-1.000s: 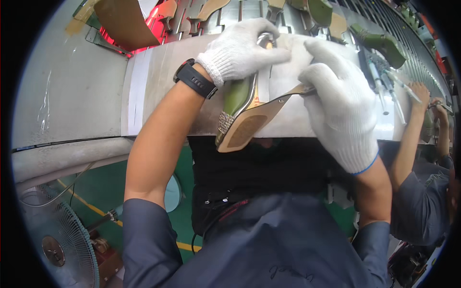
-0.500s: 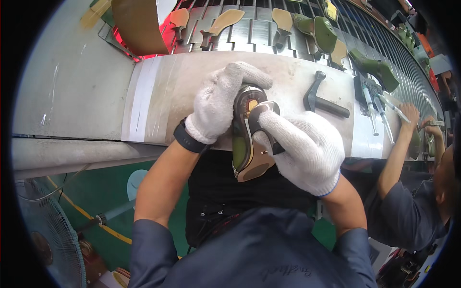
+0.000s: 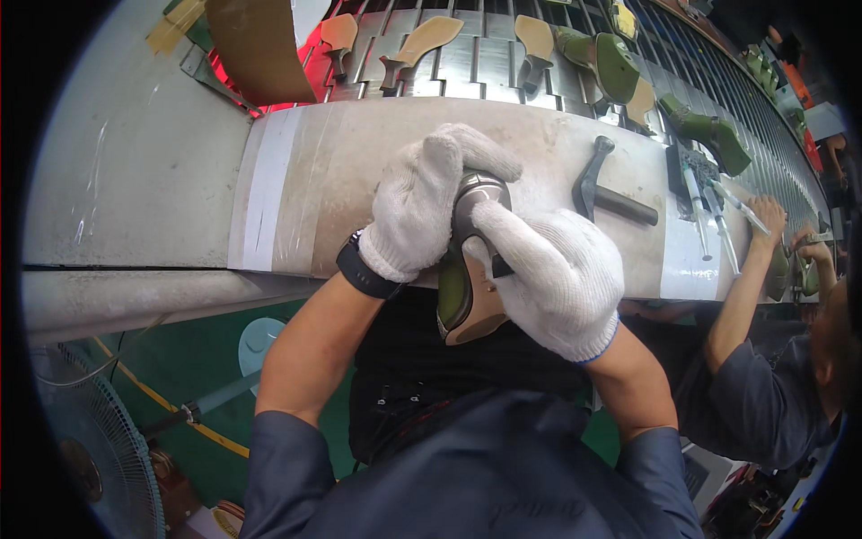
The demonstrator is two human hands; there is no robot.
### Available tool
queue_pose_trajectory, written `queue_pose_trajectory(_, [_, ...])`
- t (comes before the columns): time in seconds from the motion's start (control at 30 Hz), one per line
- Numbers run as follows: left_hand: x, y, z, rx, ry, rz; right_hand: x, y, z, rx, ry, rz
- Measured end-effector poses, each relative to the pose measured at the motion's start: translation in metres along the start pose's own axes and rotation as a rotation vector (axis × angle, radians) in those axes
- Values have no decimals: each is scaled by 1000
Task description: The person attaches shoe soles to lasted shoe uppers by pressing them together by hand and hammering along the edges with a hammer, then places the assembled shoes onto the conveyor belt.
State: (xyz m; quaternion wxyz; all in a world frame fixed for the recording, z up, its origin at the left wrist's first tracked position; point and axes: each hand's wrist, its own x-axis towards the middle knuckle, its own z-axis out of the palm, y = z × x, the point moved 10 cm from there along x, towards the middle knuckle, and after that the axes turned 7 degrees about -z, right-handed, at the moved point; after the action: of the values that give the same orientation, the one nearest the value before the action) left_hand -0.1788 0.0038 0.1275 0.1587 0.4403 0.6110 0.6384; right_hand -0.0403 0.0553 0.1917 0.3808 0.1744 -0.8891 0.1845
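Both my hands wear white knit gloves. My left hand (image 3: 417, 198) is wrapped round the heel end of a green shoe (image 3: 455, 292), which stands at the table's front edge with its underside turned up. My right hand (image 3: 561, 278) grips a tan sole with a dark heel (image 3: 483, 310) and holds it against the shoe's underside. Its thumb and fingers close round the heel, and the index finger presses at the seat end. The sole's heel end now covers the part where the shoe's bottom showed before. My right glove hides most of the heel.
To the right on the table lie a hammer (image 3: 611, 193) and several syringes (image 3: 714, 211). Beyond the table edge, a slatted conveyor carries loose heeled soles (image 3: 422, 43) and green shoes (image 3: 615, 67). A co-worker's arm (image 3: 741, 287) reaches in at the right; a fan (image 3: 90, 449) stands lower left.
The sole's heel end has moved onto the shoe's heel seat, covering the gap that was open between them. Both hands have drawn slightly closer round the shoe.
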Motion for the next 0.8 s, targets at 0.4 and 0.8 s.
queue_pose_trajectory(0.4, [37, -34, 1, -413, -20, -285, 4, 62, 10, 304, 106, 295])
queue_pose_trajectory(0.8, [47, -39, 22, -263, 68, -292, -3, 86, -38, 258, -28, 489])
